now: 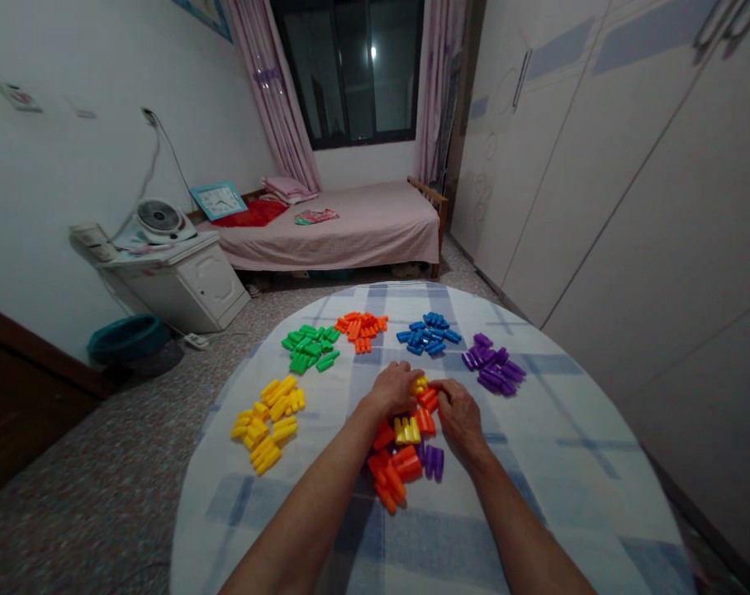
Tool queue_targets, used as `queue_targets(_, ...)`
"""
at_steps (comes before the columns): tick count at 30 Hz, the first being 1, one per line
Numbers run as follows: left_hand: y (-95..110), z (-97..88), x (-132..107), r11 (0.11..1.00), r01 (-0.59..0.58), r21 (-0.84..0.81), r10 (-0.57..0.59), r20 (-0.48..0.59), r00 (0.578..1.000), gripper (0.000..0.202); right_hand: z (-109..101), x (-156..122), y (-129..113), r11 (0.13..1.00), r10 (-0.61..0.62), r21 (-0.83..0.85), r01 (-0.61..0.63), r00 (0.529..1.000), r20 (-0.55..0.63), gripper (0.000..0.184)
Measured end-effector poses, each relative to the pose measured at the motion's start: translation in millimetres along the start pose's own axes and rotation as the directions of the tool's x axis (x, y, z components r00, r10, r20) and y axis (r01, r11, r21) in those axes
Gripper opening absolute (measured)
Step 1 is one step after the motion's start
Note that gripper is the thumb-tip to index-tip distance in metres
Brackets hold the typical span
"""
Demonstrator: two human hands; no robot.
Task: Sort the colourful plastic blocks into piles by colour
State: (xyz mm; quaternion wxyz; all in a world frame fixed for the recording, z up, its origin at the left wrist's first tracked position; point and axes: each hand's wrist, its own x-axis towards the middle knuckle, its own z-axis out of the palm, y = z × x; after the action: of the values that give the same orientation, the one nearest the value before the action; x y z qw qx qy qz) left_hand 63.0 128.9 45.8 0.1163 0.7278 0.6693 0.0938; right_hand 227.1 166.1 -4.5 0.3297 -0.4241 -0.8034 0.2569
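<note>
1. A pile of yellow pieces (279, 406) lies on the round table (239, 545), with green pieces (313, 347) just beyond it.
2. Orange pieces (361, 326) sit farther back.
3. The left hand (396, 387) is partly curled, palm down, at the far end of a mixed heap (405, 464) of orange, yellow and purple pieces; its fingertips are hidden, so its grip cannot be told.
4. A small yellow piece (420, 385) lies between the two hands, near both.
5. Blue pieces (429, 334) lie beyond the hands.
6. The right hand (462, 413) has bent fingers, its tips beside that small piece; whether they pinch anything cannot be told.
7. Purple pieces (494, 366) lie farthest right.
</note>
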Motion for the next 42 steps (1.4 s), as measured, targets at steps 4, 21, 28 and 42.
queue_targets(4,0.4,6.7,6.0,1.000,-0.009,0.013,0.009,-0.033,0.999,0.053,0.4,0.1,-0.4,1.000,-0.005,-0.012,0.004,1.000,-0.019,0.031)
queue_targets(21,-29.9,3.1,-23.9,0.895,0.010,-0.446,-0.176,-0.333,0.926,0.033,3.6,0.8,7.1,0.999,-0.043,-0.020,0.043,0.999,-0.011,0.026)
queue_targets(28,-148.7,-49.1,-126.1,0.865,0.362,-0.346,-0.493,-0.718,0.491,0.028,0.4,0.3,0.5,1.000,-0.015,-0.017,0.015,1.000,-0.011,0.028)
queue_targets(42,-205.7,-30.8,-171.3,0.700,0.523,-0.487,-0.708,-0.373,0.600,0.060,1.4,0.3,2.2,1.000,-0.022,-0.019,0.022,0.999,-0.031,0.028)
